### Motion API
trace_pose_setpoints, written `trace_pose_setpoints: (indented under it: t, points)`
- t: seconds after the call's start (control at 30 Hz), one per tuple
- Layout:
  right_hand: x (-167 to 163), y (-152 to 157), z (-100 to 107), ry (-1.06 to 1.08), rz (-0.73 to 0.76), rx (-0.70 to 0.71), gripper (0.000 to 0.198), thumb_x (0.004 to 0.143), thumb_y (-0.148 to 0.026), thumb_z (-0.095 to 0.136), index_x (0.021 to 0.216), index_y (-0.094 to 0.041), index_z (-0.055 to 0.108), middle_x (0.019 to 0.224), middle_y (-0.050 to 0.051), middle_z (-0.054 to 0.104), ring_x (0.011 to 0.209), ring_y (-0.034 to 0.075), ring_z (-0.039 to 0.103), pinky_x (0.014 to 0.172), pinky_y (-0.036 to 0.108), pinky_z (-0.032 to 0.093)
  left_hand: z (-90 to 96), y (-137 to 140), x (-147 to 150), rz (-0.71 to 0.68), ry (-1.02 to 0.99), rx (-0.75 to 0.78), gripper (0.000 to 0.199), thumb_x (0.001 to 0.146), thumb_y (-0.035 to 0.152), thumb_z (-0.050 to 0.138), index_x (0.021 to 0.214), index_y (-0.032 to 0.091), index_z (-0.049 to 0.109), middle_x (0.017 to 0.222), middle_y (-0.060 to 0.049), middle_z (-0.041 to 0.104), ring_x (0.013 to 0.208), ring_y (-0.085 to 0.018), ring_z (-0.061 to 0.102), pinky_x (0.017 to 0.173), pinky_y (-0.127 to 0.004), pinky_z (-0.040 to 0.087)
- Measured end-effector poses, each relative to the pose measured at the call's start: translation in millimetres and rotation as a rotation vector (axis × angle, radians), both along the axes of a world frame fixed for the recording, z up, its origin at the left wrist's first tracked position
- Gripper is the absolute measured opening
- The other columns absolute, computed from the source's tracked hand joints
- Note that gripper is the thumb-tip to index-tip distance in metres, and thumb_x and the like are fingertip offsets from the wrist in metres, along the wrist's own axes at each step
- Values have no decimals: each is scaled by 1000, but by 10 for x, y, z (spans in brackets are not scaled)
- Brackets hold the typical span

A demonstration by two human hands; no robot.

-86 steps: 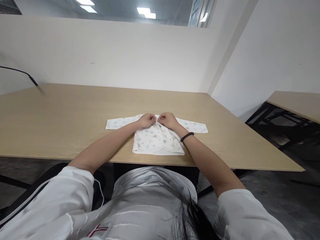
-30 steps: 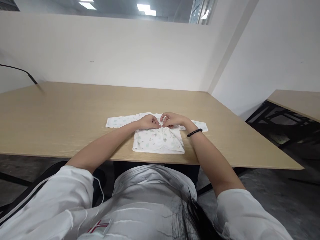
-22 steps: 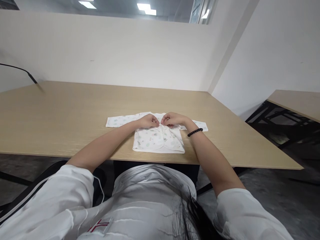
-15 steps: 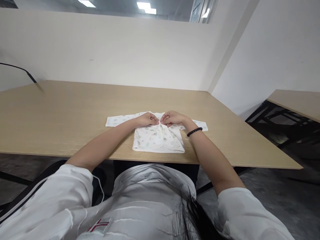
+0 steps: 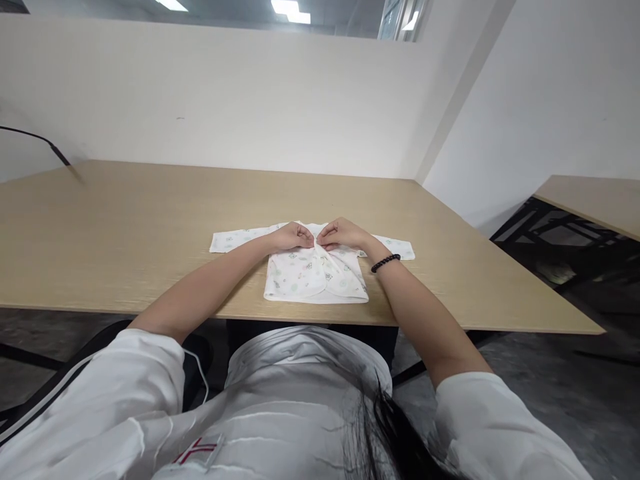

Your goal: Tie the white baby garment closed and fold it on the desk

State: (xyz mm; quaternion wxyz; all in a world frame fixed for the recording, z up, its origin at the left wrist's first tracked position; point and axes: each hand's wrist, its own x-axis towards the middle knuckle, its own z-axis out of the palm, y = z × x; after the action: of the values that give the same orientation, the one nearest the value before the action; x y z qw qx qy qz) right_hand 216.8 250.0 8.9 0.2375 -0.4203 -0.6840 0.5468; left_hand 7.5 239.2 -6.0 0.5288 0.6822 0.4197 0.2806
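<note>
A small white baby jacket (image 5: 295,275) with a pale print lies on the table, its sleeves spread to both sides and its hem toward me. My left hand (image 5: 295,237) pinches the front edge near the top from the left. From the other side, my right hand (image 5: 340,233) pinches the facing edge, its fingertips almost touching those of the left. Between them the cloth is drawn up in a small fold. Whatever fastener may be under the fingertips is hidden. A black bead bracelet (image 5: 385,263) circles my right wrist.
The wooden table (image 5: 150,207) reaches back to a white wall (image 5: 250,100). A thin black cable or rod (image 5: 60,155) rises at its far left. Beyond its right edge stands another table (image 5: 590,200) with a dark frame. A white cord (image 5: 203,373) hangs by my left side.
Both hands stay at the jacket's front edges and have shifted only slightly. The fold below the fingertips looks a little more raised and twisted. The camera view has moved slightly.
</note>
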Motion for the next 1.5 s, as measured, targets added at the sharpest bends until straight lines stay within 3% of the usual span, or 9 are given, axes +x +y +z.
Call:
trace_pose_setpoints:
  t: [0.23,0.47,0.77,0.9,1.0,1.1,1.23,1.5]
  points:
    - [-9,-33,20,55,-28,-27,16,67,-3,80,73,-12,69,66,3,71,66,11,69,64,17,61,8,19,-13,0,-22,-48,23,60,25,83,75,12,71,54,2,57,43,-5,39,42,-19,25]
    - [-27,-49,39,-34,-13,27,6,70,-9,78,71,-13,73,67,4,72,64,12,69,64,18,60,16,-7,-5,21,-8,-33,22,64,24,83,77,12,70,52,2,55,42,-5,37,41,-19,22]
    - [-20,-80,78,-121,17,117,6,72,-9,74,68,-14,74,64,4,71,62,12,67,60,19,57,-56,35,-16,-16,140,185,21,69,32,78,75,14,68,48,4,50,42,-6,38,42,-20,24]
    - [-42,-95,97,-171,-13,163,10,71,-7,70,63,-14,71,61,3,70,59,12,65,58,19,54,-11,-6,1,-28,174,213,21,72,35,74,73,14,68,48,4,50,42,-7,37,43,-21,24]
    - [-65,-101,102,-225,-14,232,12,70,-8,66,60,-15,68,56,2,66,55,13,61,54,20,50,72,-73,24,-44,194,188,21,74,34,71,65,16,65,46,4,47,41,-7,35,42,-22,24]
    - [-79,-119,110,-285,18,367,10,69,-9,62,62,-15,67,55,1,64,53,12,58,52,21,44,131,-121,46,-23,198,136,38,78,40,67,51,18,51,43,3,43,40,-7,33,42,-23,24]
    - [-74,-160,127,-322,83,495,7,68,-12,59,68,-16,65,61,0,64,58,12,57,54,22,39,136,-121,47,-14,186,115,39,78,45,68,54,18,52,46,2,44,41,-8,35,42,-23,25]
    - [-54,-112,100,-265,126,408,6,68,-13,55,67,-18,56,57,-3,58,55,11,52,55,22,40,133,-79,2,-170,168,120,23,77,35,67,65,17,58,53,1,48,45,-8,38,45,-23,27]
